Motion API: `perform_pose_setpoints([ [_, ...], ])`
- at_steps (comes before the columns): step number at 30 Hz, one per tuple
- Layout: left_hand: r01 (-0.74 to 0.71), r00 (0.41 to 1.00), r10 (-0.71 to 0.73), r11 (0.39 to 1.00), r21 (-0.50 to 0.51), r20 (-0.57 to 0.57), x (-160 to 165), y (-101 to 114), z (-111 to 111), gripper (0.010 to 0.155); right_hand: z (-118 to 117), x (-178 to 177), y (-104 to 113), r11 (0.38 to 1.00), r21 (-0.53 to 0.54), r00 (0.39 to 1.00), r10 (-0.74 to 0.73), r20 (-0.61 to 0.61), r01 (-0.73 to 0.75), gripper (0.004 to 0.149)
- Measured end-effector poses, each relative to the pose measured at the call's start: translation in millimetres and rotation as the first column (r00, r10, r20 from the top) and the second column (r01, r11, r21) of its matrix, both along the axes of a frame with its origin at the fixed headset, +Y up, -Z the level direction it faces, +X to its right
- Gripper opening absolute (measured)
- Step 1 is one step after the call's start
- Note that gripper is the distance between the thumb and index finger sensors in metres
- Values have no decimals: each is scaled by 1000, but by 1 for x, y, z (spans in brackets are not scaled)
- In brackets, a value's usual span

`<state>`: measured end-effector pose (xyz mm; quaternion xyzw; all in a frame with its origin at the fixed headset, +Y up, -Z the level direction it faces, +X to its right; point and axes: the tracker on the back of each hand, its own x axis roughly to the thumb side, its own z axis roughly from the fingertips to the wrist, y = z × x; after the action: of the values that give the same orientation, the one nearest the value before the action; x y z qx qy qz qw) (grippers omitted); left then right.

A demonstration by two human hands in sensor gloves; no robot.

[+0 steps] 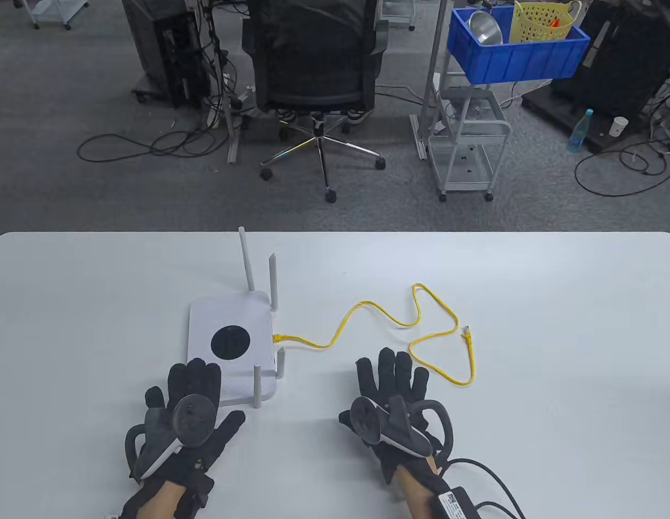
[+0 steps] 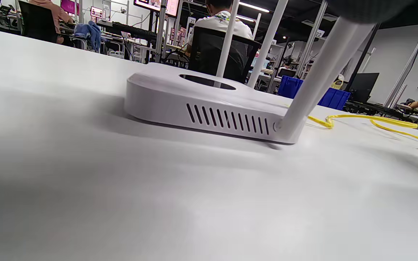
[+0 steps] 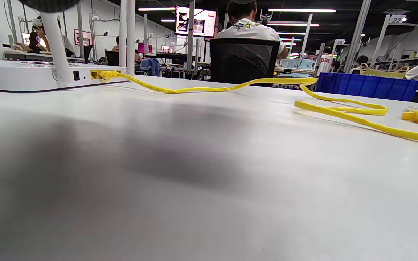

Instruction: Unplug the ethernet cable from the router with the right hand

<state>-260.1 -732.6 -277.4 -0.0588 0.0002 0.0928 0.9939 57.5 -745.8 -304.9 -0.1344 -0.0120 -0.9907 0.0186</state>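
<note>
A white router (image 1: 230,316) with several upright antennas lies left of the table's middle; it also shows in the left wrist view (image 2: 209,105) and the right wrist view (image 3: 24,74). A yellow ethernet cable (image 1: 367,308) is plugged into its right side (image 3: 98,74) and snakes right to a loose plug (image 1: 466,334). My left hand (image 1: 188,411) lies flat and open at the router's near edge, fingertips over it. My right hand (image 1: 397,400) lies flat and open on the table, right of the router, close to the cable's loop (image 1: 437,367), holding nothing.
The white table (image 1: 556,324) stretches wide to the right and left of the hands. A black cable and box (image 1: 453,500) trail from my right wrist at the near edge. Beyond the table stand a chair (image 1: 313,70) and a cart with a blue bin (image 1: 516,48).
</note>
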Motion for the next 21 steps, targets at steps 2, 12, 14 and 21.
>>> perform_pose_setpoints([
  [2, 4, 1000, -4, 1000, -5, 0, 0, -1, 0, 86, 0, 0, 0, 1000, -1, 1000, -1, -1, 1, 95],
  [12, -11, 1000, 11, 1000, -23, -10, -2, -2, -2, 86, 1, -1, -1, 1000, -9, 1000, -4, -5, 4, 95],
  [14, -9, 1000, 9, 1000, -24, -6, -1, -3, -2, 86, 1, -1, -1, 1000, -10, 1000, -2, -4, 2, 95],
  [21, -9, 1000, 9, 1000, -29, -1, 0, -3, -2, 87, 2, -2, 0, 1000, -13, 1000, 4, -7, -4, 95],
])
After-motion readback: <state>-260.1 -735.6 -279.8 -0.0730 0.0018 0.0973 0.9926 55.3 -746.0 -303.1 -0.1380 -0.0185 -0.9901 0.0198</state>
